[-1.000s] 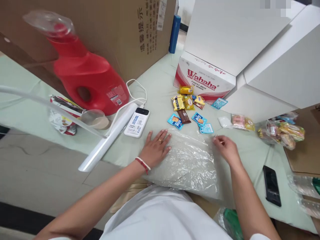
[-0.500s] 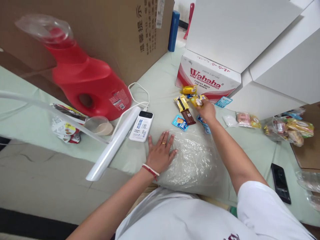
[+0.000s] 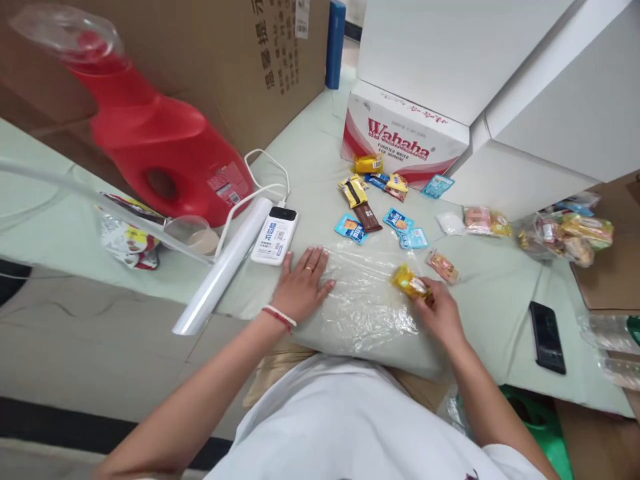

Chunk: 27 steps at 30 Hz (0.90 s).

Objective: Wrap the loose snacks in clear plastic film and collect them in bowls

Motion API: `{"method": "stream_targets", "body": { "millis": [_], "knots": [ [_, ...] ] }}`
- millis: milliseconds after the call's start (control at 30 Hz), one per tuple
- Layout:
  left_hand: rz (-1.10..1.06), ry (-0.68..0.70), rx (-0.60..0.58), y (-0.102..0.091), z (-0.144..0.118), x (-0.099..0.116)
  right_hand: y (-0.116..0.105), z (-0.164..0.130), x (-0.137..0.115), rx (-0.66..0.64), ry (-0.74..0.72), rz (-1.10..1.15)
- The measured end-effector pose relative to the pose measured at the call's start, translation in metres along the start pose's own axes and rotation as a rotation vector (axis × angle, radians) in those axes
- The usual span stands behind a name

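Note:
My left hand (image 3: 303, 283) lies flat with fingers spread on the left edge of a clear plastic bag (image 3: 360, 303) on the table. Between the fingers and thumb of my right hand (image 3: 440, 310) is a yellow-wrapped snack (image 3: 410, 281), held over the bag's right side. Beyond the bag lie a brown-wrapped bar (image 3: 367, 217), a yellow and black packet (image 3: 354, 191), blue sachets (image 3: 399, 220) and another yellow-wrapped snack (image 3: 367, 163). A pink-orange packet (image 3: 443, 266) rests just past my right hand.
A white power bank (image 3: 275, 237) with a cable and a white roll (image 3: 223, 270) lie left of my left hand. Behind stand a red jug (image 3: 170, 153) and a Wahaha box (image 3: 400, 137). To the right are a bag of snacks (image 3: 570, 237) and a black phone (image 3: 547, 337).
My right hand has drawn back from beside the Wahaha box toward me, bringing the yellow-wrapped snack over the bag. My left hand stays flat on the bag. The view has shifted slightly.

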<state>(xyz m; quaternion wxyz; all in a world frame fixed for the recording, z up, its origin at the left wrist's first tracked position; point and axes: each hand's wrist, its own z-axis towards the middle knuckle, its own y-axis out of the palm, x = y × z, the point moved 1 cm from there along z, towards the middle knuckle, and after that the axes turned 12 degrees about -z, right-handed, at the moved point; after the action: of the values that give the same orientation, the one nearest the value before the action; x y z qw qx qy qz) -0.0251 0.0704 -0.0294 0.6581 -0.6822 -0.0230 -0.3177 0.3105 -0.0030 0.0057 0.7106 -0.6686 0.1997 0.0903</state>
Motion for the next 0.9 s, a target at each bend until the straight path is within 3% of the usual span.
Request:
{"method": "stream_targets", "body": {
  "millis": [67, 133, 233, 333, 433, 533, 600, 667, 800, 900],
  "knots": [
    [-0.007, 0.007, -0.024, -0.004, 0.005, -0.005, -0.017, 0.009, 0.009, 0.026, 0.006, 0.017],
    [-0.018, 0.0, 0.014, -0.007, 0.008, -0.001, -0.035, 0.018, 0.003, 0.045, -0.087, 0.053],
    [-0.028, 0.048, 0.212, -0.011, 0.002, 0.017, -0.05, 0.031, -0.023, 0.065, -0.352, 0.065],
    [-0.039, 0.19, 0.361, -0.013, -0.014, 0.03, -0.041, 0.044, -0.051, -0.026, -0.561, 0.045],
    [-0.037, 0.286, 0.24, -0.01, -0.032, 0.03, -0.014, 0.051, -0.067, -0.228, -0.607, -0.044],
    [0.033, 0.181, 0.082, -0.004, -0.047, 0.019, 0.008, 0.051, -0.065, -0.403, -0.596, -0.122],
    [0.07, 0.112, 0.037, -0.001, -0.054, 0.013, 0.012, 0.056, -0.055, -0.417, -0.629, -0.061],
    [0.079, 0.101, 0.019, 0.002, -0.058, 0.011, 0.005, 0.074, -0.042, -0.305, -0.593, 0.015],
    [0.085, 0.103, 0.023, 0.001, -0.059, 0.015, -0.012, 0.152, -0.021, -0.008, -0.171, -0.155],
    [0.094, 0.109, 0.026, -0.001, -0.058, 0.018, -0.01, 0.213, -0.02, -0.063, -0.02, -0.362]
  ]
}}
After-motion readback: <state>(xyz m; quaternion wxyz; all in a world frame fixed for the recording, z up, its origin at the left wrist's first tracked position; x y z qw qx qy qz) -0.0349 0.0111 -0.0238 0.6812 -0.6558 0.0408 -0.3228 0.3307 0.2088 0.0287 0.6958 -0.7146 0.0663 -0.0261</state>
